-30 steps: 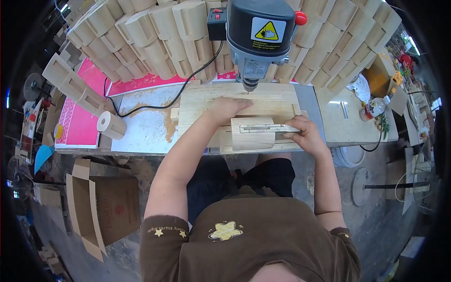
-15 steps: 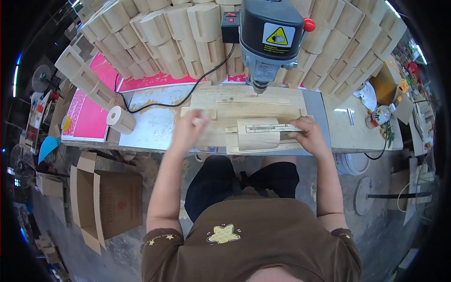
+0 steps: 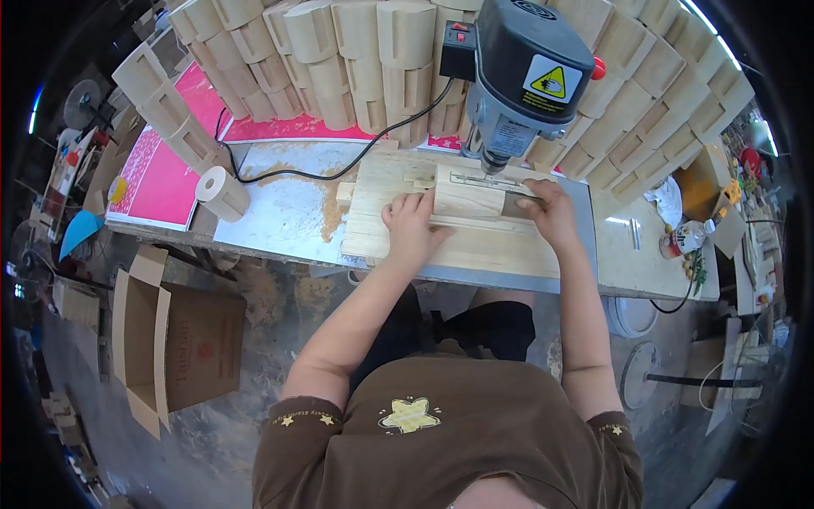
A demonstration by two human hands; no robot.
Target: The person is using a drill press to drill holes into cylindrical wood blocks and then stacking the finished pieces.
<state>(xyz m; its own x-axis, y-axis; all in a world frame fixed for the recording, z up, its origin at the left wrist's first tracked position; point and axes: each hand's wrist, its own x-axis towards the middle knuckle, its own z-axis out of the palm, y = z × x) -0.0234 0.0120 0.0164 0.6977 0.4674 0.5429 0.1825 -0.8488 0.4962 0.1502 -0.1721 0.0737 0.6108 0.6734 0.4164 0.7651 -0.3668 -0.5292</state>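
Note:
A pale rounded wooden block [image 3: 475, 200] lies on its side under the drill press [image 3: 532, 72]. A narrow slotted strip [image 3: 487, 181] runs along its upper side, just beneath the drill chuck [image 3: 493, 161]. My left hand [image 3: 412, 226] presses against the block's left end, fingers bent and thumb apart along the near side. My right hand [image 3: 551, 212] grips the right end, its thumb by a dark flat piece [image 3: 519, 206] there and its fingers over the strip. Below them is a flat wooden board [image 3: 475, 246] with long rails. Whether the drill bit touches the block is hidden.
Stacked wooden blocks [image 3: 339, 51] line the back on both sides of the drill. A single bored cylinder [image 3: 222, 193] stands at left, near the black cable [image 3: 339, 174]. An open carton [image 3: 199, 343] is on the floor; a bottle [image 3: 687, 237] stands at right.
The block has moved away from me, to under the chuck, with my right hand on it. My left hand has come from the left onto its left end. The view has shifted slightly.

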